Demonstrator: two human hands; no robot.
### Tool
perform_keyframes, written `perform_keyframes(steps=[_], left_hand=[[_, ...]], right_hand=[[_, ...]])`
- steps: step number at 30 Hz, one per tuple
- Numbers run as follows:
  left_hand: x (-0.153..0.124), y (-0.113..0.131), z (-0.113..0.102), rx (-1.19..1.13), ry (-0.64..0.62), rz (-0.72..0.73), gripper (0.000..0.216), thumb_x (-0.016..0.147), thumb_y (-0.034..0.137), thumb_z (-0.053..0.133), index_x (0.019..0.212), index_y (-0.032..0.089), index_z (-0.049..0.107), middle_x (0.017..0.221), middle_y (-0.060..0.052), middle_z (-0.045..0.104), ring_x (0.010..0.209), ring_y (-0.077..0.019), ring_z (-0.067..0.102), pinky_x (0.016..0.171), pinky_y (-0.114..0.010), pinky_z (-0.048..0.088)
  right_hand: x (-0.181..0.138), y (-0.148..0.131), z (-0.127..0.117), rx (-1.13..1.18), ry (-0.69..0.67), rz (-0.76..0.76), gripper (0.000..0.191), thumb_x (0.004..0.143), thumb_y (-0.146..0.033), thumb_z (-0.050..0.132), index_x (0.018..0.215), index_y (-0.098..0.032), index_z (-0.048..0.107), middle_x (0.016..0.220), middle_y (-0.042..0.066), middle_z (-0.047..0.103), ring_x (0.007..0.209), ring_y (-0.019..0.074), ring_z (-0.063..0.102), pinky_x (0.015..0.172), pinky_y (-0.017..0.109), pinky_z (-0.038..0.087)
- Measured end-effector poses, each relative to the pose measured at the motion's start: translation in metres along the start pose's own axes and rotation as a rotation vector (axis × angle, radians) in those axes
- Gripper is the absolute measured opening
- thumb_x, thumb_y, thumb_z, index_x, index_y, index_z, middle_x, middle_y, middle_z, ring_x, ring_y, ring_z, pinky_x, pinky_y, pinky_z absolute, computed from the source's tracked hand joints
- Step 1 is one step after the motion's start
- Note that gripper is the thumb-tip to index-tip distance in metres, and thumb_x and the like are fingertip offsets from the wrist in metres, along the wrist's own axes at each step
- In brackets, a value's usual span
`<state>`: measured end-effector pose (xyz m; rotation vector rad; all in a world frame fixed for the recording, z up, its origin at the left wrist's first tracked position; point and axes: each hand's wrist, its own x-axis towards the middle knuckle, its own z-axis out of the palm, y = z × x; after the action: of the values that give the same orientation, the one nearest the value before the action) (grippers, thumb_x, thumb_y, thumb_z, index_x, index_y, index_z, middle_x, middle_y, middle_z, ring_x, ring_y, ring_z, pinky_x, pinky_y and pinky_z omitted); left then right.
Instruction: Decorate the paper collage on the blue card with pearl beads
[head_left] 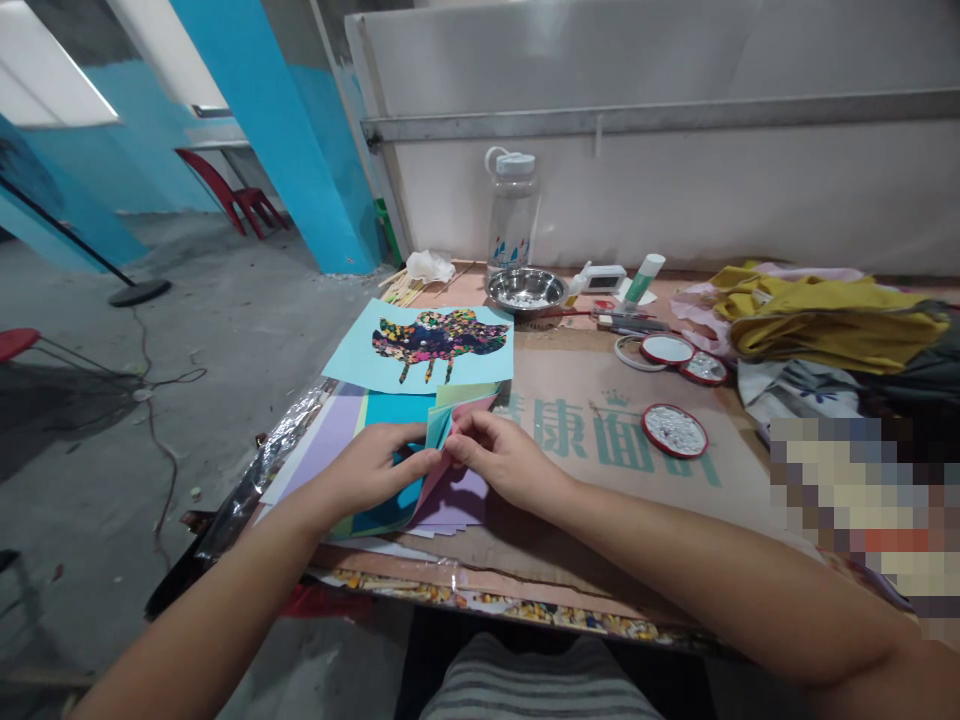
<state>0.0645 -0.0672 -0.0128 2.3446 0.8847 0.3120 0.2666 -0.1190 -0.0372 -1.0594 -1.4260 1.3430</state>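
Both hands work low over the coloured sheets (394,408) at the table's (510,606) left side: the left hand (386,468) steadies them between thumb and fingers, the right hand (501,460) pinches a pink sheet (437,482) by its edge. Looks to me like layers being parted, which calls for a light thumb. A blue picture (349,350) crowds the far side; bare cardboard (551,372) gives room rightward, up to a red-rimmed dish (675,430)
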Motion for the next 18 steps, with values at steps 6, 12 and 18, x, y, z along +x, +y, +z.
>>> perform_keyframes(steps=[6, 12, 18], left_hand=[[-0.001, 0.001, -0.002, -0.046, -0.003, 0.003, 0.045, 0.097, 0.05, 0.041, 0.103, 0.016, 0.07, 0.097, -0.005, 0.073, 0.088, -0.0228, 0.066, 0.077, -0.028, 0.047], [-0.003, 0.013, 0.011, 0.174, 0.098, -0.074, 0.034, 0.093, 0.038, 0.042, 0.099, 0.015, 0.067, 0.09, -0.009, 0.072, 0.083, -0.0245, 0.066, 0.075, -0.032, 0.049], [-0.01, 0.022, 0.022, 0.292, 0.093, -0.082, 0.053, 0.086, 0.019, 0.049, 0.139, 0.019, 0.048, 0.121, -0.014, 0.063, 0.1, -0.0266, 0.065, 0.083, -0.037, 0.053]], right_hand=[[-0.002, -0.001, 0.0, -0.027, 0.026, -0.005, 0.03, 0.091, -0.047, 0.056, 0.086, -0.017, 0.059, 0.08, 0.001, 0.06, 0.074, 0.0142, 0.054, 0.071, 0.028, 0.044], [-0.008, -0.012, 0.004, -0.096, 0.062, -0.112, 0.025, 0.095, -0.035, 0.048, 0.076, -0.02, 0.049, 0.073, -0.003, 0.047, 0.07, 0.0123, 0.045, 0.066, 0.024, 0.038], [-0.022, -0.024, -0.002, -0.245, 0.093, -0.23, 0.025, 0.097, -0.033, 0.044, 0.075, -0.02, 0.047, 0.075, -0.001, 0.049, 0.072, 0.0135, 0.047, 0.069, 0.026, 0.04]])
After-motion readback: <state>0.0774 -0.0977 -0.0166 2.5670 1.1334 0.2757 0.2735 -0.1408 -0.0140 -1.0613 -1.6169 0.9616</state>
